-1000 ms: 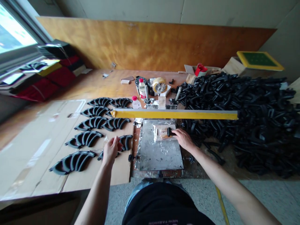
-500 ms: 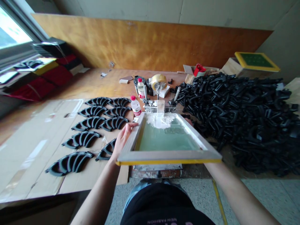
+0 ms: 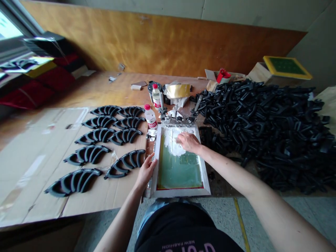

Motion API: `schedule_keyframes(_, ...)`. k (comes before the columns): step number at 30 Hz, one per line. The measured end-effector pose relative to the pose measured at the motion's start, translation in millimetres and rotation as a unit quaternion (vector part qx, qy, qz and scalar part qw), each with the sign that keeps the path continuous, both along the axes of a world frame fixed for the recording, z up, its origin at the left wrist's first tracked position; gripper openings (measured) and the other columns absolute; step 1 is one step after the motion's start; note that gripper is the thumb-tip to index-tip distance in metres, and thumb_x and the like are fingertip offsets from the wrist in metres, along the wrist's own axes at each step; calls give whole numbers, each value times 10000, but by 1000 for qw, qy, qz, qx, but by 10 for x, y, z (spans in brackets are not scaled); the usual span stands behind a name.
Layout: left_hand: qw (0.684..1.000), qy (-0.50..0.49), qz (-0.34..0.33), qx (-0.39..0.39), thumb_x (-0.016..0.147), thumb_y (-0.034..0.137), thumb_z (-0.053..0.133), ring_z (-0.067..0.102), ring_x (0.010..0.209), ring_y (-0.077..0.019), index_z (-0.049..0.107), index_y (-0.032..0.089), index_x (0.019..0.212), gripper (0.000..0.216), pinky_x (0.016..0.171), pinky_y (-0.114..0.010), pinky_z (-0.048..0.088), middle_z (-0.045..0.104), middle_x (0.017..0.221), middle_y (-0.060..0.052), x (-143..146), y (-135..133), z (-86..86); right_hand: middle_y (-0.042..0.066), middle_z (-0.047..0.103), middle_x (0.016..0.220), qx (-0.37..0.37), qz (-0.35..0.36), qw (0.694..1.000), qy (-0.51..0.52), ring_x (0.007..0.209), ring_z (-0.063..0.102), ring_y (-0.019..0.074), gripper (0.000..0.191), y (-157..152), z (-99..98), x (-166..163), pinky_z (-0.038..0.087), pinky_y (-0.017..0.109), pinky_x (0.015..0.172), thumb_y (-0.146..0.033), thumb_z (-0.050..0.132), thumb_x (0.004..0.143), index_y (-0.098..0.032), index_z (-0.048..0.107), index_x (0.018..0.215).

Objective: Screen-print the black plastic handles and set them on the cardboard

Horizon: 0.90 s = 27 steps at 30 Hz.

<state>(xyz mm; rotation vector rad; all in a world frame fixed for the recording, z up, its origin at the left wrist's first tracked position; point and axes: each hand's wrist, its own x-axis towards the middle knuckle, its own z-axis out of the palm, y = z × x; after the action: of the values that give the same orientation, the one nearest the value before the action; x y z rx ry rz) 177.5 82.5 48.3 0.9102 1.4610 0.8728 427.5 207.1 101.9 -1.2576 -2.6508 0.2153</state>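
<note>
A wooden printing screen frame (image 3: 181, 190) with green mesh lies flat on the bench in front of me. White ink (image 3: 172, 140) is spread over its far end. My left hand (image 3: 146, 172) grips the frame's left rail, fingers curled round it. My right hand (image 3: 188, 142) rests on the mesh at the white ink, fingers closed on something I cannot make out. Several black curved plastic parts (image 3: 123, 163) lie in rows on cardboard (image 3: 34, 175) to the left.
A large heap of black plastic parts (image 3: 265, 119) fills the bench on the right. Two small bottles (image 3: 150, 116), a tape roll (image 3: 179, 90) and clamps stand behind the frame. A spare yellow-rimmed screen (image 3: 287, 66) sits at the far right. Red and black cloth lies far left.
The screen frame swung down from raised to flat on the bench. My left hand left the black part for the frame's rail. My right hand moved onto the mesh at the ink.
</note>
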Motion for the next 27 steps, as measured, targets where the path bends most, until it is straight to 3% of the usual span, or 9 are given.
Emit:
schedule_keyframes(4, 999, 35, 15, 15, 754, 590, 629, 672, 842, -221, 520, 178, 1363, 744, 739, -301, 508, 730, 930, -63, 10, -7, 30, 46, 645, 848, -35, 141, 989, -3, 856, 571, 199, 119, -207, 133, 202, 411, 281, 737, -84, 580, 783, -186, 624, 824)
schedule_keyframes(7, 999, 45, 20, 24, 751, 581, 636, 670, 811, -219, 546, 180, 1336, 716, 716, -303, 510, 725, 876, -54, 15, -12, 61, 28, 643, 825, -40, 112, 993, 18, 825, 571, 190, 74, -148, 169, 182, 412, 275, 712, -136, 591, 815, -200, 627, 803)
schedule_keyframes(10, 999, 31, 19, 18, 764, 571, 631, 662, 747, -198, 515, 193, 1358, 714, 678, -291, 506, 714, 828, -32, 14, -17, 90, 68, 654, 905, 10, 69, 996, 47, 945, 560, 217, 150, -171, 36, 121, 431, 305, 796, -90, 535, 834, -175, 649, 883)
schedule_keyframes(13, 1000, 5, 17, 8, 784, 553, 620, 655, 721, -182, 479, 196, 1380, 710, 659, -279, 500, 708, 822, -21, 22, -20, 116, 88, 661, 972, 23, 104, 992, 70, 1039, 541, 229, 218, -312, -101, 150, 433, 329, 885, -64, 523, 829, -164, 663, 963)
schedule_keyframes(15, 1000, -1, 18, 7, 785, 541, 625, 657, 742, -184, 485, 184, 1371, 700, 657, -273, 496, 709, 824, -23, 35, -20, 149, 69, 667, 943, 8, 118, 990, 77, 994, 563, 218, 187, -339, -100, 181, 442, 322, 877, -100, 549, 843, -182, 670, 959)
schedule_keyframes(18, 1000, 5, 24, -8, 769, 536, 642, 659, 742, -193, 480, 174, 1380, 727, 626, -268, 487, 713, 822, -34, 45, -16, 259, 38, 676, 921, -11, 59, 994, 93, 891, 598, 196, 137, -132, 29, 129, 460, 295, 803, -227, 625, 865, -216, 677, 991)
schedule_keyframes(23, 999, 27, 19, 13, 768, 585, 626, 647, 764, -196, 504, 219, 1382, 724, 603, -257, 468, 714, 899, -40, -4, 18, 632, 28, 682, 1076, 25, -99, 989, 106, 886, 626, 194, 594, 518, 301, 86, 472, 292, 801, -263, 704, 822, -311, 495, 1377)
schedule_keyframes(25, 998, 31, 28, 53, 789, 618, 581, 633, 824, -196, 609, 210, 1271, 632, 642, -254, 475, 703, 953, -39, -24, 72, 815, 31, 695, 1035, 47, -150, 980, 122, 859, 635, 197, 585, 676, 358, 285, 477, 304, 809, -273, 680, 838, -296, 486, 1390)
schedule_keyframes(27, 995, 27, 37, 85, 807, 643, 538, 615, 819, -181, 684, 188, 1131, 578, 665, -250, 481, 690, 944, -38, -18, 171, 992, 37, 712, 942, 62, -219, 960, 161, 817, 646, 194, 443, 713, 348, 584, 485, 305, 799, -269, 621, 873, -236, 562, 1311)
